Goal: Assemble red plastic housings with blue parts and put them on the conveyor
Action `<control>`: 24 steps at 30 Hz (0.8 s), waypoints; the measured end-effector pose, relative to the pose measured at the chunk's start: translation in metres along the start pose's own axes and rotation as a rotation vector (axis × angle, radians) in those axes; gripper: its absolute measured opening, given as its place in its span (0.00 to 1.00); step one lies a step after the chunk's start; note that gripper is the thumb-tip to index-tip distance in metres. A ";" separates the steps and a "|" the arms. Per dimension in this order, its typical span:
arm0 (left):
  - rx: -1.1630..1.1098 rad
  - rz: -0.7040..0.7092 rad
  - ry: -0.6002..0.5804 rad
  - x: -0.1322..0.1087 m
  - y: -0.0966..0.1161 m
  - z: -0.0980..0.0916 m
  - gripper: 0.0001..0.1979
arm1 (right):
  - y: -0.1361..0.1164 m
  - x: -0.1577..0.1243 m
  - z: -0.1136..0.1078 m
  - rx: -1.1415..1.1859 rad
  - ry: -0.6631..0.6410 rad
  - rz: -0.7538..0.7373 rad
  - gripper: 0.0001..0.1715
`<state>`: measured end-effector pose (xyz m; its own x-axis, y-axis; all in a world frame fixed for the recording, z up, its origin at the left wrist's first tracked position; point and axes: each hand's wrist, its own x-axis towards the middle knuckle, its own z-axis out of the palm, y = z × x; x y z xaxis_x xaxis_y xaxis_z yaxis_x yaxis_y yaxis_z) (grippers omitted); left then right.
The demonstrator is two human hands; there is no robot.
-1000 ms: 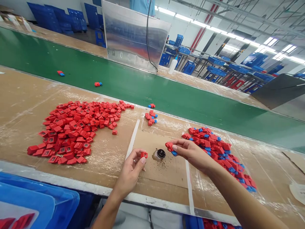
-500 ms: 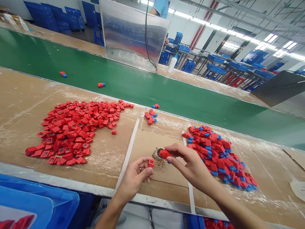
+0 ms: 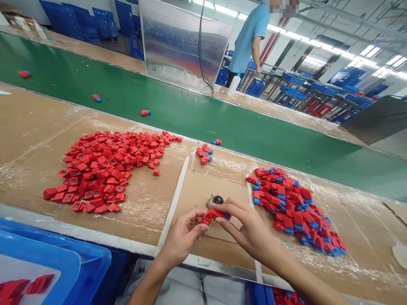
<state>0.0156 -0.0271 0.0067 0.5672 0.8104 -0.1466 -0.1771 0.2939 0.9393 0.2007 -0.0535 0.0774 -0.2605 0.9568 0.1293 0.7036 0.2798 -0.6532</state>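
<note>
A red plastic block (image 3: 210,216) is held in the air by both hands, just in front of a small dark-capped jar (image 3: 216,201) and over the cardboard sheet (image 3: 203,188) near the front edge of the worktop (image 3: 25,135). Whether it is one piece or two pressed together cannot be told. The left hand (image 3: 183,239) is mostly closed, its thumb and fingertips pinching the block's left end. The right hand (image 3: 246,226) is also mostly closed, pinching the right end between thumb and forefinger. The block is judged to be light, stiff hard plastic, its smooth faces apt to slip from the fingertips, so it is best taken by its flat sides. A red pile (image 3: 101,169) lies left of the sheet, and a red-and-blue pile (image 3: 292,207) lies to its right.
</note>
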 end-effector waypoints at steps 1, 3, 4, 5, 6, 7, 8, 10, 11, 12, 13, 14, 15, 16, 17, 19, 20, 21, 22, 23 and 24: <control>0.002 0.000 -0.006 0.000 0.000 0.000 0.15 | 0.001 -0.001 0.001 0.000 -0.004 0.004 0.13; 0.004 0.002 -0.015 0.000 0.000 0.000 0.15 | 0.002 -0.002 0.003 0.000 -0.012 0.010 0.13; 0.002 0.002 -0.017 0.000 0.000 -0.001 0.15 | 0.002 -0.002 0.004 0.001 -0.016 0.013 0.13; -0.004 0.003 -0.019 0.000 0.000 -0.001 0.15 | 0.002 -0.002 0.005 0.002 -0.019 0.014 0.12; -0.013 0.004 -0.023 0.000 0.000 -0.001 0.15 | 0.002 -0.003 0.006 0.003 -0.021 0.016 0.12; -0.023 0.005 -0.029 -0.001 0.000 -0.001 0.14 | 0.002 -0.003 0.006 0.001 -0.024 0.017 0.12; -0.033 0.005 -0.034 -0.001 0.000 -0.002 0.14 | 0.002 -0.003 0.007 -0.002 -0.026 0.017 0.12; -0.044 0.001 -0.042 -0.001 0.000 -0.002 0.14 | 0.002 -0.004 0.006 -0.014 -0.037 0.022 0.13; -0.045 -0.004 -0.046 -0.002 0.000 -0.002 0.14 | 0.002 -0.004 0.006 -0.022 -0.044 0.023 0.13; -0.045 -0.010 -0.047 -0.002 0.000 -0.002 0.14 | 0.001 -0.005 0.006 -0.028 -0.051 0.024 0.13; -0.046 -0.017 -0.047 -0.002 0.000 -0.002 0.14 | 0.001 -0.005 0.006 -0.032 -0.055 0.023 0.12; -0.048 -0.025 -0.049 -0.002 -0.001 -0.003 0.14 | 0.000 -0.006 0.007 -0.034 -0.056 0.023 0.12; -0.051 -0.029 -0.053 -0.001 -0.002 -0.003 0.14 | 0.000 -0.006 0.008 -0.036 -0.052 0.023 0.12; -0.053 -0.032 -0.054 -0.001 -0.003 -0.003 0.15 | -0.001 -0.007 0.010 -0.036 -0.046 0.027 0.11; -0.055 -0.033 -0.054 -0.001 -0.005 -0.004 0.15 | -0.001 -0.008 0.013 -0.037 -0.039 0.033 0.11; -0.050 -0.032 -0.054 -0.002 -0.006 -0.005 0.16 | -0.002 -0.010 0.019 -0.051 -0.018 0.049 0.11; -0.041 -0.031 -0.053 -0.002 -0.007 -0.005 0.16 | -0.002 -0.011 0.023 -0.059 -0.009 0.056 0.12; -0.028 -0.031 -0.054 -0.003 -0.006 -0.006 0.15 | -0.003 -0.012 0.026 -0.064 -0.003 0.065 0.12; -0.013 -0.032 -0.059 -0.004 -0.005 -0.006 0.15 | -0.003 -0.013 0.028 -0.067 0.000 0.074 0.12; 0.003 -0.033 -0.067 -0.004 -0.004 -0.006 0.14 | -0.004 -0.013 0.030 -0.067 -0.001 0.083 0.12; 0.021 -0.034 -0.078 -0.005 -0.003 -0.006 0.14 | -0.005 -0.014 0.031 -0.065 -0.006 0.094 0.12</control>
<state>0.0084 -0.0289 0.0030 0.6334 0.7583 -0.1545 -0.1406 0.3091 0.9406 0.1803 -0.0706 0.0555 -0.1953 0.9786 0.0651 0.7666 0.1938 -0.6122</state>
